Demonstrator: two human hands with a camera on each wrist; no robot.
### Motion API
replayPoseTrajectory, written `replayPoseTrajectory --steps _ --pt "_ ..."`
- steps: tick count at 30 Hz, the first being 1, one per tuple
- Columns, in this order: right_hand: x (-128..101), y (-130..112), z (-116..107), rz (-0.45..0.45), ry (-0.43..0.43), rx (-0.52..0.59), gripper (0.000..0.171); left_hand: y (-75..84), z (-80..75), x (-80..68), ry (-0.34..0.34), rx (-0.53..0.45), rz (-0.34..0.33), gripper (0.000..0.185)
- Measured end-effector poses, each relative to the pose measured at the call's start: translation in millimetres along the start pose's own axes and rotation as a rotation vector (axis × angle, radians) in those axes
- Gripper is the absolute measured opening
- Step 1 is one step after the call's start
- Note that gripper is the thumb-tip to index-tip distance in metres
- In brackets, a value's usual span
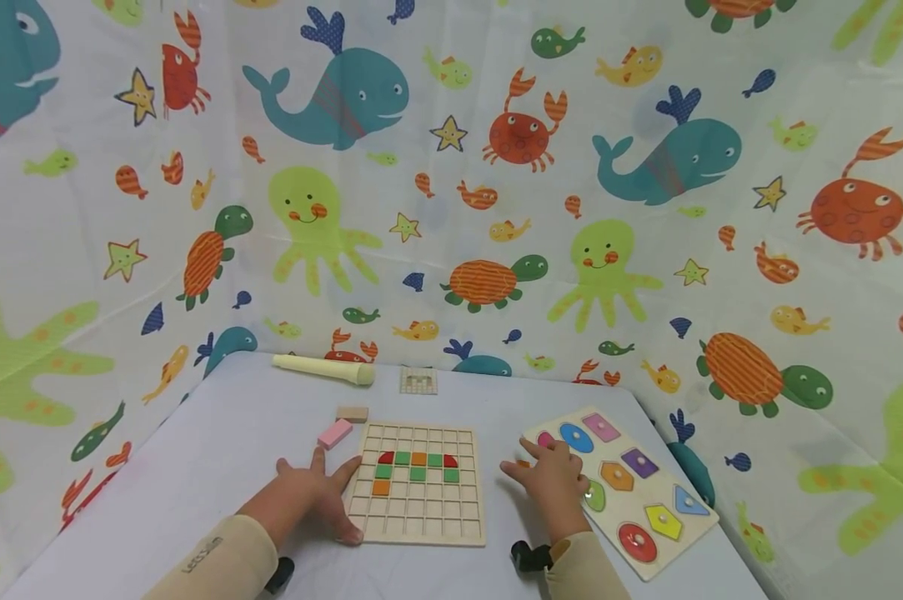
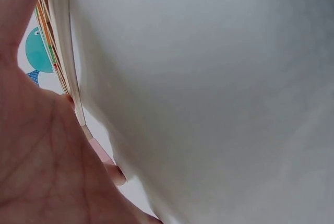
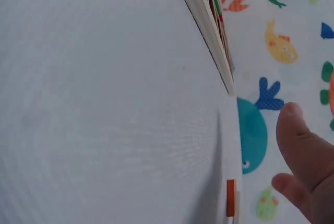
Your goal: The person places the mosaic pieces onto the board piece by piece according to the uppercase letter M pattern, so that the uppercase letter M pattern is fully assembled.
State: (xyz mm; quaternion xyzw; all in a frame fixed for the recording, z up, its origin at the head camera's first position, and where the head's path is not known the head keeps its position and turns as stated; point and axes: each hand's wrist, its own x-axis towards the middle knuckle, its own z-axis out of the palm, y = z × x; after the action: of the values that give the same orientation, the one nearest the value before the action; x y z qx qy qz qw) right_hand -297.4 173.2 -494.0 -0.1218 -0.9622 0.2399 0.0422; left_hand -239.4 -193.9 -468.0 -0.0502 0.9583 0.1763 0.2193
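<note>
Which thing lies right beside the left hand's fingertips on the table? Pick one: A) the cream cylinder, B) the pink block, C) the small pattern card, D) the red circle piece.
B: in the head view the pink block lies just beyond the left hand, at the grid board's upper left corner; the cream cylinder and pattern card lie farther back.

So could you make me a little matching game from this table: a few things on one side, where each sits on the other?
Things:
1. pink block
2. grid board
3. shape puzzle
4. cream tube

Places:
A. under the right hand
B. at the table's far edge, by the cloth wall
C. against the left hand, holding coloured tiles
D. on the table just beyond the left hand

Pairs: 1-D, 2-C, 3-A, 4-B
</note>
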Motion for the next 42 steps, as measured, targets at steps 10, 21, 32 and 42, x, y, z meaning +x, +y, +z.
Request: replayPoseTrajectory --steps 10,21,32,42 --pt "0.8 3.5 1.5 0.111 0.004 0.021 0.070 -1.6 -1.2 -1.6 -0.003 -0.012 0.002 0.130" --pt "2.9 4.5 -1.6 0.076 -0.016 -0.073 0.051 1.5 -3.1 -7.8 0.005 -0.008 0.013 0.129" --pt "10.4 -7.5 -0.7 0.064 -0.044 -0.162 0.043 -0.2 -2.7 -7.4 0.002 -0.010 0.015 0.126" --pt "6.4 -12.8 -2.7 0.076 -0.019 -0.130 0.034 -2.2 0.4 -1.2 0.005 -0.017 0.016 0.131"
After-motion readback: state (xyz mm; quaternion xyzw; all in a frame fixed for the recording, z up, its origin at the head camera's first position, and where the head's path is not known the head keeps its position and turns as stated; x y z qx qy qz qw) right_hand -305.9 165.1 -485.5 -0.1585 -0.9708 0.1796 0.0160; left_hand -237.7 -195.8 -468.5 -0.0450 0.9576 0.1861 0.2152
